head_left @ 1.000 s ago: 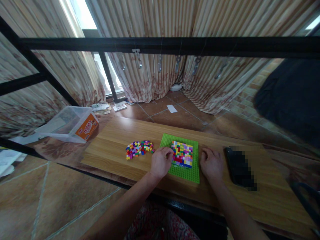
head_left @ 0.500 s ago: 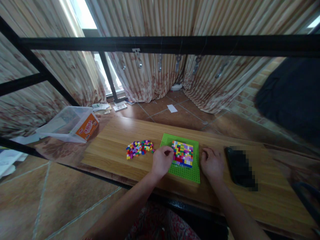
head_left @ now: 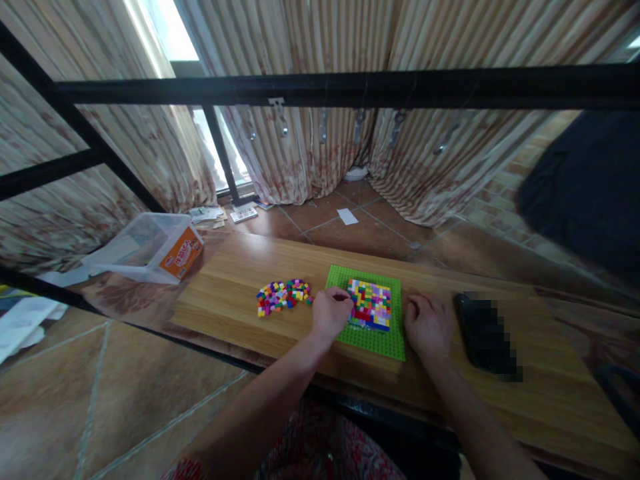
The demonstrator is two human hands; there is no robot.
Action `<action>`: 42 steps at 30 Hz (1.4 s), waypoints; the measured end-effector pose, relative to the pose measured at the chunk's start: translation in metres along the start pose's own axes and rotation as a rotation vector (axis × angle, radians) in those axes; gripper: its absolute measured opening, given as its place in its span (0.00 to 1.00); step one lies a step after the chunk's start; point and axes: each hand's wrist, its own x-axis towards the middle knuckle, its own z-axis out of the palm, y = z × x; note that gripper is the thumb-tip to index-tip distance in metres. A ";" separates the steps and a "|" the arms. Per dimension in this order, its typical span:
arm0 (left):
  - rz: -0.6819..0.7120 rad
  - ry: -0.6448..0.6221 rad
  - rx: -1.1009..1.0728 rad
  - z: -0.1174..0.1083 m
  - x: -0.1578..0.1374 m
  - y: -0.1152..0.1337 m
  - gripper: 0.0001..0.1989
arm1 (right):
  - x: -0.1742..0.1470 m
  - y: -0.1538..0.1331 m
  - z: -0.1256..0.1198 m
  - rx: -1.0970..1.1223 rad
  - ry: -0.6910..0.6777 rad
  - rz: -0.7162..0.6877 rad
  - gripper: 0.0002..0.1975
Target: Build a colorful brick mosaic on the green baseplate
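Observation:
My left hand [head_left: 332,316] is at the left side of a block of small multicoloured toy bricks [head_left: 371,303]. Its thumb and forefinger are pinched together at the block's edge; whatever is between them is too small or hidden to make out. The bricks sit on a green studded baseplate [head_left: 379,345], with a blue row along the near edge. Just right of the baseplate, my right hand [head_left: 429,328] rests on the table with its fingers curled in, and nothing shows in it. A pile of loose bricks [head_left: 284,295] lies left of my left hand.
The wooden table [head_left: 225,293] carries all this. A black phone-like object [head_left: 483,333], partly pixelated, lies at the right. A clear plastic bin [head_left: 145,250] with an orange label stands beyond the left end. A black metal bar [head_left: 320,88] crosses in front of the curtains [head_left: 320,160].
The whole view has shifted slightly. The gap between my left thumb and forefinger has narrowed, still at the block's left edge. My right hand stays in place beside the baseplate.

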 end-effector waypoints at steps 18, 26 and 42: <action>0.153 0.214 0.041 -0.106 -0.020 -0.054 0.06 | -0.001 0.005 0.005 -0.021 0.024 -0.034 0.15; 0.243 0.235 0.551 -0.123 -0.026 -0.058 0.07 | 0.000 0.001 0.000 -0.006 0.031 -0.043 0.15; 0.341 0.140 0.845 -0.114 -0.022 -0.045 0.05 | 0.000 0.004 0.004 0.006 0.018 -0.013 0.15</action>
